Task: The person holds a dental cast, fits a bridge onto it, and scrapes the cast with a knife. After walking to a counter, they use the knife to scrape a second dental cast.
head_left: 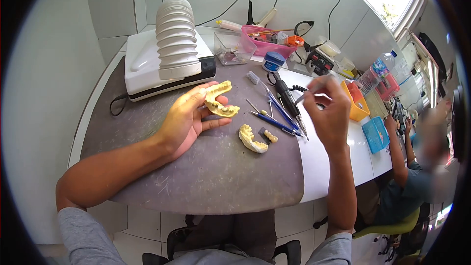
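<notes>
A yellow horseshoe-shaped dental cast point(219, 99) rests in my left hand point(185, 118), held between thumb and fingers above the grey mat. My right hand point(327, 110) is raised at the mat's right edge, its fingertips closed around something small and greyish, too blurred to make out. On the mat lie a second cream dental cast point(251, 140) and a small tooth-coloured piece point(270, 136) beside it. Between my hands are a black handpiece point(286, 94), blue-handled tools point(277, 123) and a clear-handled brush point(256, 80).
A white machine point(142, 64) with a ribbed hose point(177, 34) stands at the back left. Behind are a pink basket point(267, 44) and a blue-lidded jar point(273, 62). An orange bin point(356, 102) and a blue basket point(376, 135) stand right, near another person point(405, 181).
</notes>
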`<state>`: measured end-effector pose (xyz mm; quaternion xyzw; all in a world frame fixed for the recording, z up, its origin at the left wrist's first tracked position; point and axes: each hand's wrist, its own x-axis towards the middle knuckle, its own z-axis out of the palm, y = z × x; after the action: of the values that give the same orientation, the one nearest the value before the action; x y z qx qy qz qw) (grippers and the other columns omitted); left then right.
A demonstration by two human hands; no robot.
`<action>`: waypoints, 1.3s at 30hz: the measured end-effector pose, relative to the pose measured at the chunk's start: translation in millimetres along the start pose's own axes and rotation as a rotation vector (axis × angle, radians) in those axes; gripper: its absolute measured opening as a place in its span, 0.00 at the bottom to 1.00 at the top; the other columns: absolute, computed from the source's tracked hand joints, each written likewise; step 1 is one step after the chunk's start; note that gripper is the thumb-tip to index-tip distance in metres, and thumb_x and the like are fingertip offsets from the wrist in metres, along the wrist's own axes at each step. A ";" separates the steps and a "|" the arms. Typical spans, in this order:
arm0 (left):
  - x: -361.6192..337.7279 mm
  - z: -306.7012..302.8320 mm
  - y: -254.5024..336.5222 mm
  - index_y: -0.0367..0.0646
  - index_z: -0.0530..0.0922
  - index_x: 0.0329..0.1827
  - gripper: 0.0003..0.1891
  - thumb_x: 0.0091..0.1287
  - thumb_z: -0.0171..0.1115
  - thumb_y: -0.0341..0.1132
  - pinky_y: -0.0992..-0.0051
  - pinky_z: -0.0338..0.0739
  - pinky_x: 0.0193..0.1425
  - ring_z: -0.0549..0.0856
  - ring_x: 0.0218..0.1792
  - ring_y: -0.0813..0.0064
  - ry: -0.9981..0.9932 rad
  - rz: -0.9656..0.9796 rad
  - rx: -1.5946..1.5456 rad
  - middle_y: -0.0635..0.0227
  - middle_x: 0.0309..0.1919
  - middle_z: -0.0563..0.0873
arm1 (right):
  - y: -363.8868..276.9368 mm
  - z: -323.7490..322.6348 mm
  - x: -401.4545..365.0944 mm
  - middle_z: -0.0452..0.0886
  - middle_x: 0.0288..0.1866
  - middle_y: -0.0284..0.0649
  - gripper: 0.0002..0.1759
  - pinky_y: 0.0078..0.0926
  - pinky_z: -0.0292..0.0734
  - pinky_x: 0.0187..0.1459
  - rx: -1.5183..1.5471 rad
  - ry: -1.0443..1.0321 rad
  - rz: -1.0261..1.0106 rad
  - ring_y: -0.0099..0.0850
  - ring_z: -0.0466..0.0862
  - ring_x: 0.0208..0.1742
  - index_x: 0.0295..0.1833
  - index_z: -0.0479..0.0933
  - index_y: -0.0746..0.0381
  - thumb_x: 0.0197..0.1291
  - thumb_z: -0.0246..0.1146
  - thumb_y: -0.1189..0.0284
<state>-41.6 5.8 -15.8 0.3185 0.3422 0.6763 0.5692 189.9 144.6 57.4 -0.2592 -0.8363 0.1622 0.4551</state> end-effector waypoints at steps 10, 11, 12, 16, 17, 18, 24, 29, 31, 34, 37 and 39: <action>-13.4 16.1 2.5 0.42 0.64 0.71 0.24 0.80 0.37 0.46 0.64 0.79 0.57 0.83 0.53 0.66 0.044 0.189 0.332 0.66 0.46 0.80 | -25.9 -98.1 -225.0 0.81 0.42 0.45 0.25 0.22 0.79 0.37 0.148 0.358 0.150 0.27 0.83 0.31 0.52 0.73 0.68 0.74 0.51 0.54; -15.3 18.6 2.8 0.43 0.65 0.71 0.24 0.80 0.36 0.47 0.64 0.79 0.57 0.83 0.52 0.68 0.044 0.223 0.351 0.67 0.44 0.79 | -29.5 -108.4 -249.1 0.81 0.45 0.45 0.24 0.22 0.79 0.35 0.134 0.375 0.227 0.27 0.83 0.30 0.51 0.73 0.68 0.75 0.50 0.54; -20.7 22.6 4.6 0.43 0.65 0.71 0.24 0.80 0.36 0.47 0.64 0.79 0.57 0.83 0.52 0.68 0.040 0.221 0.355 0.67 0.44 0.79 | -31.5 -118.2 -271.1 0.81 0.48 0.46 0.24 0.22 0.79 0.34 0.121 0.392 0.305 0.27 0.83 0.29 0.50 0.74 0.68 0.76 0.48 0.55; -55.3 50.3 12.3 0.45 0.66 0.70 0.25 0.79 0.38 0.50 0.70 0.80 0.49 0.83 0.51 0.70 0.028 0.323 0.343 0.68 0.43 0.79 | -19.3 -150.6 -346.5 0.82 0.44 0.46 0.23 0.22 0.80 0.33 -0.143 0.379 0.355 0.27 0.84 0.29 0.50 0.74 0.68 0.77 0.45 0.58; -70.3 59.9 10.1 0.46 0.65 0.70 0.25 0.78 0.39 0.51 0.72 0.79 0.48 0.82 0.49 0.69 0.036 0.321 0.316 0.68 0.42 0.79 | -12.2 -156.3 -365.8 0.83 0.42 0.46 0.21 0.22 0.80 0.34 -0.125 0.420 0.446 0.27 0.84 0.29 0.49 0.74 0.68 0.77 0.45 0.60; -85.2 68.4 5.0 0.46 0.65 0.70 0.26 0.78 0.41 0.52 0.73 0.79 0.46 0.82 0.48 0.69 0.036 0.316 0.290 0.69 0.41 0.78 | -5.2 -158.9 -384.5 0.83 0.39 0.45 0.20 0.22 0.80 0.34 -0.109 0.468 0.540 0.28 0.83 0.29 0.49 0.74 0.68 0.77 0.44 0.63; -153.4 92.0 -73.2 0.45 0.64 0.68 0.25 0.78 0.41 0.52 0.66 0.86 0.30 0.84 0.40 0.57 -0.166 0.116 0.044 0.59 0.43 0.79 | 2.6 -160.0 -499.4 0.85 0.33 0.47 0.14 0.32 0.83 0.38 -0.308 0.086 0.824 0.38 0.87 0.33 0.49 0.79 0.66 0.70 0.57 0.67; -141.6 150.2 -170.6 0.37 0.66 0.68 0.29 0.75 0.51 0.52 0.64 0.86 0.40 0.86 0.45 0.55 -0.387 -0.315 0.002 0.50 0.53 0.82 | -55.3 -163.0 -567.9 0.85 0.33 0.49 0.13 0.38 0.81 0.37 -0.446 -0.048 1.009 0.47 0.85 0.33 0.49 0.81 0.60 0.63 0.64 0.66; -121.4 177.7 -206.2 0.36 0.67 0.66 0.29 0.74 0.52 0.52 0.66 0.85 0.41 0.86 0.44 0.58 -0.379 -0.426 -0.031 0.52 0.48 0.84 | -62.3 -156.5 -576.6 0.84 0.28 0.46 0.10 0.39 0.80 0.32 -0.406 0.041 1.105 0.45 0.84 0.29 0.44 0.81 0.60 0.62 0.64 0.66; -81.0 219.4 -237.8 0.35 0.68 0.66 0.30 0.75 0.49 0.54 0.67 0.84 0.46 0.86 0.45 0.62 -0.502 -0.618 0.090 0.53 0.50 0.82 | -70.6 -158.9 -594.0 0.83 0.24 0.43 0.08 0.40 0.80 0.30 -0.429 -0.017 1.239 0.44 0.83 0.25 0.37 0.81 0.60 0.62 0.64 0.66; -60.4 273.6 -228.6 0.35 0.68 0.66 0.31 0.75 0.48 0.56 0.67 0.83 0.48 0.86 0.46 0.63 -0.569 -0.645 0.165 0.53 0.50 0.82 | -79.7 -170.9 -590.8 0.82 0.22 0.44 0.12 0.42 0.79 0.28 -0.434 0.029 1.358 0.45 0.83 0.23 0.33 0.79 0.61 0.64 0.61 0.64; -47.7 309.3 -217.9 0.35 0.68 0.66 0.32 0.74 0.48 0.56 0.67 0.83 0.49 0.86 0.46 0.63 -0.639 -0.670 0.183 0.53 0.51 0.82 | -85.9 -173.1 -588.1 0.82 0.22 0.45 0.13 0.42 0.79 0.28 -0.408 0.111 1.419 0.46 0.83 0.23 0.34 0.79 0.61 0.64 0.60 0.62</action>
<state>339.5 15.3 -23.5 0.4315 0.2922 0.2906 0.8025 577.2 -260.9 -205.0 -0.8248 -0.4570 0.2453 0.2250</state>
